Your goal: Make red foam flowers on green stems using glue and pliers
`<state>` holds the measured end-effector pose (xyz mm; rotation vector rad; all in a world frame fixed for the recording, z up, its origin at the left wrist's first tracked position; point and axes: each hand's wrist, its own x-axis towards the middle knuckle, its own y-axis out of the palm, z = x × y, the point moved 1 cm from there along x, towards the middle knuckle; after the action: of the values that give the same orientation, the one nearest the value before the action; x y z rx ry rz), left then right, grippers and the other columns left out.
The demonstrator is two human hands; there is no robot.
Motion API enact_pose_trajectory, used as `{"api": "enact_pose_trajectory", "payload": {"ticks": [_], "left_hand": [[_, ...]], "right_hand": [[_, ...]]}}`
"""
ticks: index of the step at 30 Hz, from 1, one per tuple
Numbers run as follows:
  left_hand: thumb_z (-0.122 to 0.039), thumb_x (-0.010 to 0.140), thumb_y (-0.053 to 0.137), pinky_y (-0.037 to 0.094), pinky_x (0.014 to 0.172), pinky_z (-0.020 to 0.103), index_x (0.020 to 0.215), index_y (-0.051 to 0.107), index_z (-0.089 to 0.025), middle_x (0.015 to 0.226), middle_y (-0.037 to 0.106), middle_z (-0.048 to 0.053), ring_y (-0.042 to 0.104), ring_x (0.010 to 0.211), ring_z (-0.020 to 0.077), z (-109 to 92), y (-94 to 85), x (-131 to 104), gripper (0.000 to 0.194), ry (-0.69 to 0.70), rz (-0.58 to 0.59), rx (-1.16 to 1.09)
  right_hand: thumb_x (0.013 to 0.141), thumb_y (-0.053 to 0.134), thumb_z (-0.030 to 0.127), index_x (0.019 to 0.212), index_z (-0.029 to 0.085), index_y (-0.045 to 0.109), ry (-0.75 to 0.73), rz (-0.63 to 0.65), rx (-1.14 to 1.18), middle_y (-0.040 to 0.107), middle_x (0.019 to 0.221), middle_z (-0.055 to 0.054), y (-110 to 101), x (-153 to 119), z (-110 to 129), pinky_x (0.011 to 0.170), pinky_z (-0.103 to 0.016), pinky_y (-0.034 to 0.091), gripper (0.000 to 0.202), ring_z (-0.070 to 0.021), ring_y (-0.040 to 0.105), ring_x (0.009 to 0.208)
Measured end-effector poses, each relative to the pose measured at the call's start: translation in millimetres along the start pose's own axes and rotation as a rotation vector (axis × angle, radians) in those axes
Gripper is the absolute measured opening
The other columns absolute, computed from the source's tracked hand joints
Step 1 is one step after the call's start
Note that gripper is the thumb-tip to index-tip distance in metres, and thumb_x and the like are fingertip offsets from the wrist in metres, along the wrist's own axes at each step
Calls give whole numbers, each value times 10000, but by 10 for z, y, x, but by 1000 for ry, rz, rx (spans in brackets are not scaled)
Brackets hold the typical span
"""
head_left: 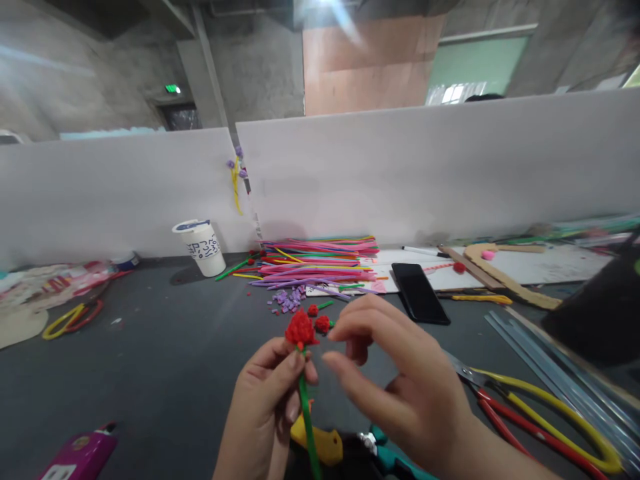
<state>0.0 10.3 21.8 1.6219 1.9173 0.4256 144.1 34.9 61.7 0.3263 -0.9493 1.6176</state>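
My left hand point(275, 383) pinches a red craft flower point(301, 329) just beneath its bloom, and the green stem point(307, 420) hangs down from the fingers. To the right of the bloom is my right hand point(400, 373), its thumb and fingers apart with nothing visible between them. Behind the held flower lie two smaller red flowers point(323, 324) with bits of green stem. A scatter of purple pieces point(290, 300) lies just beyond them on the dark table.
Colourful craft stems point(320, 263) are heaped at the back. A white cup point(200, 247) stands left of them, a black phone point(420, 293) lies right. Large red-and-yellow scissors point(540, 407) and clear sticks point(555, 363) lie at right. A purple tool point(83, 453) is front left.
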Motion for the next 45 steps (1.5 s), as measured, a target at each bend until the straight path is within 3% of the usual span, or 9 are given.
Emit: {"api": "enact_pose_trajectory", "payload": {"ticks": [4,6,10,18,26,35,45], "left_hand": [[-252,521,934,469,481,121,730,781,-176,592,684,-28,525,469,42,-10,-9,36,270,1,-19,-97],[-229,538,927,508,539,134,734,786,-183,618,708,-22,589,530,65,-2,-17,53,246,8,20,-119],[-185,567,906,537,635,129,735,788,-162,663,742,-13,654,610,75,3,-21,54,207,31,86,-117],[-150,578,872,527,574,114,699,795,-129,607,732,0,628,559,73,-82,5,32,145,-33,166,-140],[-104,551,848,463,469,108,719,798,-99,567,704,-11,545,477,43,-114,1,45,175,-74,146,-118],[-136,570,848,512,589,152,697,799,-147,636,728,10,592,570,81,-67,-3,56,137,-50,139,-86],[-154,555,875,459,512,135,730,796,-148,589,663,-21,519,513,62,-50,-32,37,191,-49,116,-70]], "right_hand": [[765,594,212,688,193,602,468,246,208,529,607,34,103,27,-60,492,-228,325,79,-98,431,533],[761,579,239,719,191,624,545,319,291,517,569,47,183,20,-91,436,-216,307,78,-87,407,474],[768,541,311,759,201,578,646,343,420,443,529,75,271,-13,-107,371,-201,279,117,-81,376,420],[734,528,179,674,192,542,574,275,350,528,619,43,269,-46,-73,530,-200,360,63,-90,453,562],[736,535,90,651,190,532,484,269,194,516,597,60,245,-52,-69,510,-201,305,131,-85,421,540],[733,555,72,637,193,513,469,283,95,498,588,63,238,-37,-89,515,-214,292,160,-92,420,542],[747,550,89,652,200,515,470,304,67,493,590,60,229,-29,-77,517,-221,294,151,-97,414,542]]}}
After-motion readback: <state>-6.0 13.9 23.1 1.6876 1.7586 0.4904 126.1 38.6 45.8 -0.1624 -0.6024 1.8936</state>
